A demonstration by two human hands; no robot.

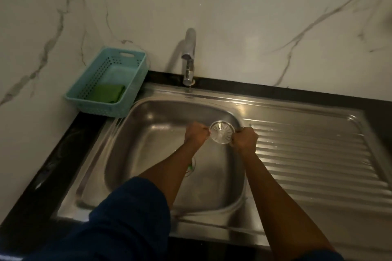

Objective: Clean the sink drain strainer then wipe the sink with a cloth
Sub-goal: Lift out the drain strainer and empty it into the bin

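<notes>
A round metal drain strainer [221, 132] is held up over the far right part of the steel sink [152, 133], its slotted face turned toward me. My left hand [196, 133] grips its left rim and my right hand [245, 140] grips its right rim. Below my left forearm the open drain hole [191, 166] shows in the basin floor, partly hidden, with something green at its edge. A folded green cloth [107, 93] lies in the teal basket [135, 65] at the back left.
A chrome tap [188, 57] stands behind the basin against the marble wall. The ribbed steel drainboard [314, 154] stretches to the right. A black counter edge [63, 144] runs along the left of the sink.
</notes>
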